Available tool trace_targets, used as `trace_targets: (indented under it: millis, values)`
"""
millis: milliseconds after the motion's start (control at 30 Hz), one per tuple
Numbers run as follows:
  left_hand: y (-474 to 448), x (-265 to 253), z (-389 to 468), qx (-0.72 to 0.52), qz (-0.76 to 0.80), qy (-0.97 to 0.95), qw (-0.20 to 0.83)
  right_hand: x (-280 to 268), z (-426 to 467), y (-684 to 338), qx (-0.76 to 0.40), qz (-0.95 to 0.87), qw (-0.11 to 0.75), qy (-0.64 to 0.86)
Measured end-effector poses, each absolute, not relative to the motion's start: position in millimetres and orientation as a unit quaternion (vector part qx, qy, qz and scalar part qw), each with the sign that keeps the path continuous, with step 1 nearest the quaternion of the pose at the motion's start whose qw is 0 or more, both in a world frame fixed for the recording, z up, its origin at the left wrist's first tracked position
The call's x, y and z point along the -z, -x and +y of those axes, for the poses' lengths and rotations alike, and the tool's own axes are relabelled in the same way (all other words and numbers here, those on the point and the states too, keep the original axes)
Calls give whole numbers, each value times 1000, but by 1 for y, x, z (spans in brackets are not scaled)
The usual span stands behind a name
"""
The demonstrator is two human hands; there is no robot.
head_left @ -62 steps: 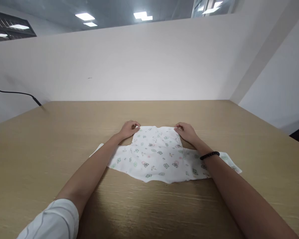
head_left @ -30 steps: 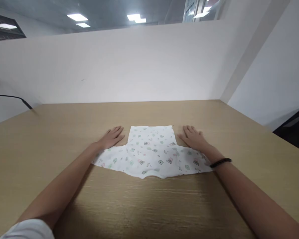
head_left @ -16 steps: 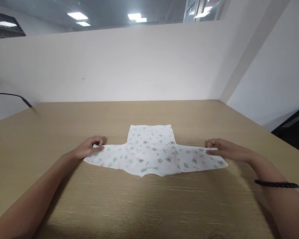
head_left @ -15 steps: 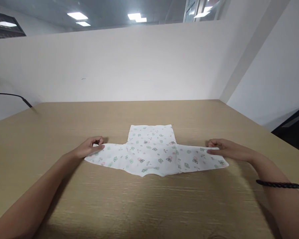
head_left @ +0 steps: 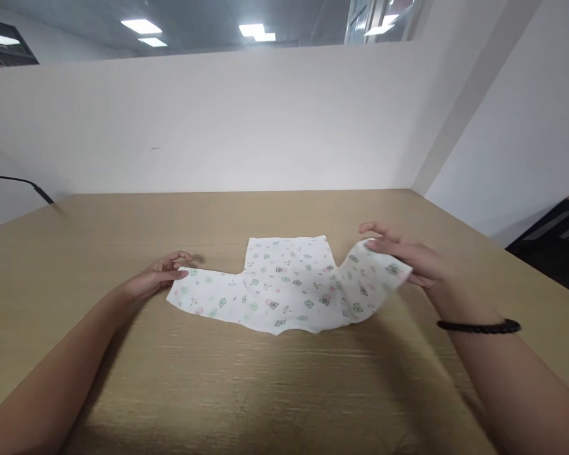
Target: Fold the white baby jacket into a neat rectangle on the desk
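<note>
A small white baby garment (head_left: 284,287) with a green and pink print lies spread on the wooden table (head_left: 265,392). My right hand (head_left: 410,259) grips the end of its right sleeve and holds it lifted off the table, curled toward the middle. My left hand (head_left: 159,277) pinches the tip of the left sleeve, which lies flat. A black bead bracelet (head_left: 478,327) sits on my right wrist.
White partition walls (head_left: 246,120) close off the table at the back and right. A black cable (head_left: 19,183) hangs by the left wall. The table's right edge drops to a dark gap (head_left: 550,243).
My right hand has lifted the right sleeve off the table and carried it leftward. Earlier both hands moved from the garment's far corners outward to the sleeve tips.
</note>
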State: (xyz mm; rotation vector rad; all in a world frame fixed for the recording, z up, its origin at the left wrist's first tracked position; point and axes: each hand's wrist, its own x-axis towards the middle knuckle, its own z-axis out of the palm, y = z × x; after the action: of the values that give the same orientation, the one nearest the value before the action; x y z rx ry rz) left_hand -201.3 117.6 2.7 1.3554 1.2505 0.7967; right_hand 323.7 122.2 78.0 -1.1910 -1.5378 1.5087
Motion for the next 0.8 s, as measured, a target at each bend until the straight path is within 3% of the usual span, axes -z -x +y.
trace_targets:
  millis: [67,167,233,467,700,800]
  values:
    - [203,-4,116,-325,527,-574,535,-83,122,-288,-614,-607,315,395]
    - [204,-11,112,-297,533,-591,528,-81,122,-257,-648,-677,183,296]
    - [204,-15,108,-267,537,-605,524,-75,123,-254,-625,-713,147,283]
    - [203,-17,109,-258,535,-569,569,-31,119,-278,-520,-756,154,365]
    - [121,-38,102,-460,461,-557,516,-15,112,-275,-516,-767,154,348]
    - [83,-42,90,-379,325,-626,600,-18,112,-275,-518,-766,156,348]
